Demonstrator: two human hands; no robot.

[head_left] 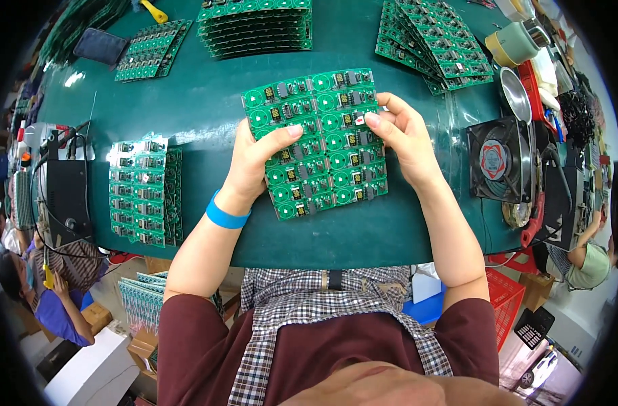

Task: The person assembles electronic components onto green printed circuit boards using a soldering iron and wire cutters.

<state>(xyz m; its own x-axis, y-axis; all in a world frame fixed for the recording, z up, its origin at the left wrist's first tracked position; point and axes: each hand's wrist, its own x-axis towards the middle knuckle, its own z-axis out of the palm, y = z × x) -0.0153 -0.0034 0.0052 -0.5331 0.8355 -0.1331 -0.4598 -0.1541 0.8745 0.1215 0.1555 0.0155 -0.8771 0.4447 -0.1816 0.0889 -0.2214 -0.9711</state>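
Between my two hands I hold a green circuit board panel, made of repeated small boards with round outlines and dark components. It is tilted a little and raised over the green table. My left hand grips its left edge, thumb lying on the face and fingers hidden behind. At the upper right edge, my right hand pinches the panel, its thumb beside a small white and red sticker. A blue band circles my left wrist.
Stacked board panels stand at the far middle, far right, far left and near left. A phone lies at the far left. On the right are a black fan, metal bowl and green cup.
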